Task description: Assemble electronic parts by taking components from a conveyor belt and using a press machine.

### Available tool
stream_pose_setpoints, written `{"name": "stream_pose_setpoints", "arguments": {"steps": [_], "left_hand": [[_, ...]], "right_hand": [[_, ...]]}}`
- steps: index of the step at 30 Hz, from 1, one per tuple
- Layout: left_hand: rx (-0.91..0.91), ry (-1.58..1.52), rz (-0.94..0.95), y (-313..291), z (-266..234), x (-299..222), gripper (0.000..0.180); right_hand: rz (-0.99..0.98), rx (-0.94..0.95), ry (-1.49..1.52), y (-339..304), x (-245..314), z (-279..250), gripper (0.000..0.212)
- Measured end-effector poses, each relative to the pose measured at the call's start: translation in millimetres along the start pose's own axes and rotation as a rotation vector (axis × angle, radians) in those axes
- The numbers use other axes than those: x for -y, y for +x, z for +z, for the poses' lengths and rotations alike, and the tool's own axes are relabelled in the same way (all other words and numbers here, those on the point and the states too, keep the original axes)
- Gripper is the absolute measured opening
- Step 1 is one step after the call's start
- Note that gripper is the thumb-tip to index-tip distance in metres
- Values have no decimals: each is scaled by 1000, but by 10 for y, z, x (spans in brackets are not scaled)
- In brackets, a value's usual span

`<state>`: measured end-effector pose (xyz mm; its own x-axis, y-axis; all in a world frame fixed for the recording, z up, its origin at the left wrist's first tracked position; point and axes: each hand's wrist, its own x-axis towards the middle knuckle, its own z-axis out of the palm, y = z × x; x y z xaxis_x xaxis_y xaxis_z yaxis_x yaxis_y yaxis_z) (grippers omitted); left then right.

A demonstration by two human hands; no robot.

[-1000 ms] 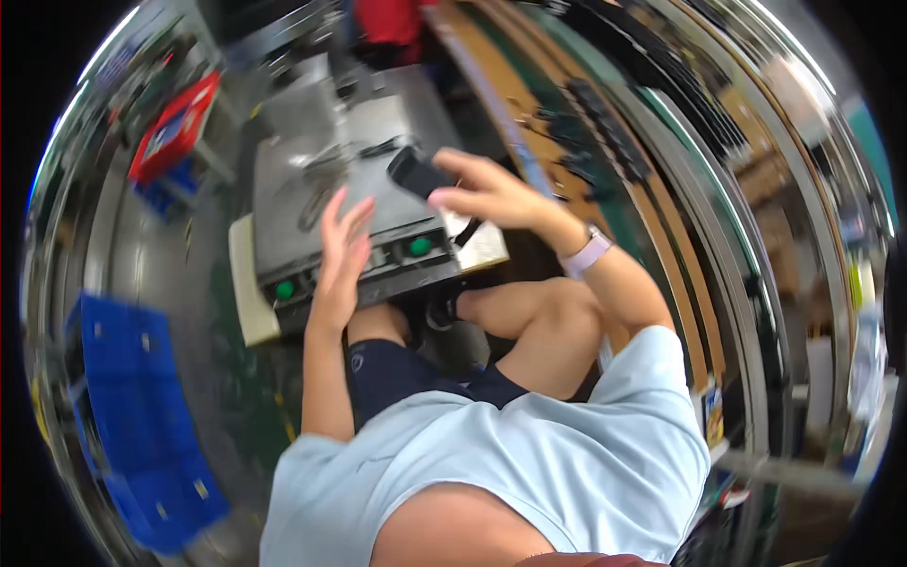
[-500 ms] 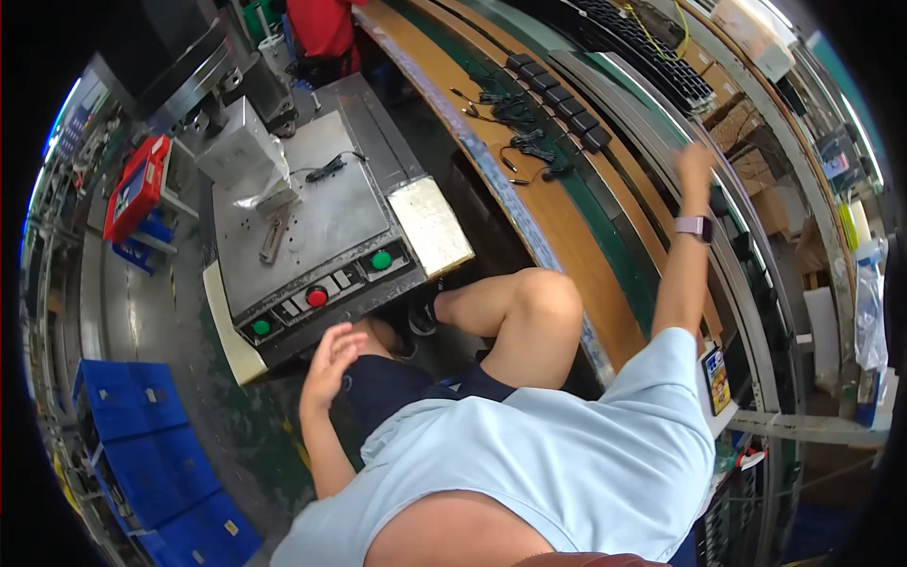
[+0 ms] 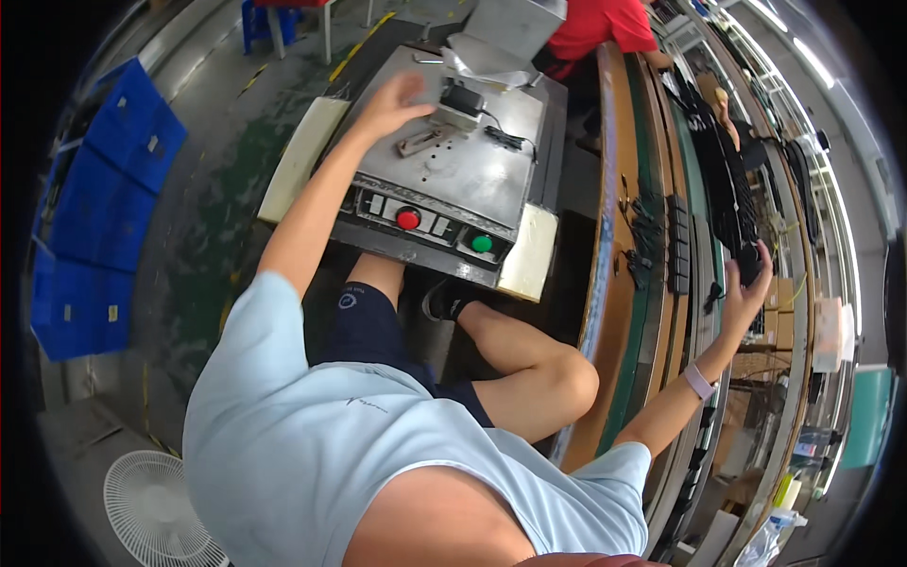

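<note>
A black power adapter (image 3: 462,98) sits on a small metal block on the steel plate (image 3: 515,170) of a bench machine, its coiled cable (image 3: 507,139) lying to the right. Just left of that adapter is my left hand (image 3: 392,106), thumb and fingers apart, slightly blurred, with nothing seen in it. Far to the right, over the racks beside the conveyor, my right hand (image 3: 744,295) has its fingers around another black power adapter (image 3: 752,265). A short dark cable (image 3: 714,299) hangs beside this hand.
Red (image 3: 408,218) and green (image 3: 482,243) buttons line the machine's front. Adapters (image 3: 677,244) and coiled cables (image 3: 641,227) lie along the conveyor. A person in red (image 3: 605,33) works beyond. Blue bins (image 3: 99,217) and a white fan (image 3: 161,501) stand left.
The view has turned. My left hand has gone from near my lap to above the machine plate. My right hand, blurred over the racks before, now shows a black adapter in it.
</note>
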<state>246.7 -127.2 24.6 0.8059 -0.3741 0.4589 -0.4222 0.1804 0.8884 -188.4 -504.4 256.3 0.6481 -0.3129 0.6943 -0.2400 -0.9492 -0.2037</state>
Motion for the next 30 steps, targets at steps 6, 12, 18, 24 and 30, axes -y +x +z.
{"name": "stream_pose_setpoints", "arguments": {"steps": [6,12,18,24,30], "left_hand": [[374,138,-28,570,121,41,77],[407,-606,-153,99,-149,-216,80],[38,-1279,-301,-1483,-318,-792,78],[-310,-467,-480,-2035,-402,-662,51],[-243,227,-179,-1878,-569,-282,42]], "right_hand": [[81,193,365,347,811,969,42],[192,375,746,240,1286,2927,44],[-449,475,331,560,1921,3751,55],[-563,640,28,478,2130,3418,85],[-563,981,-296,-482,2084,2574,116]]}}
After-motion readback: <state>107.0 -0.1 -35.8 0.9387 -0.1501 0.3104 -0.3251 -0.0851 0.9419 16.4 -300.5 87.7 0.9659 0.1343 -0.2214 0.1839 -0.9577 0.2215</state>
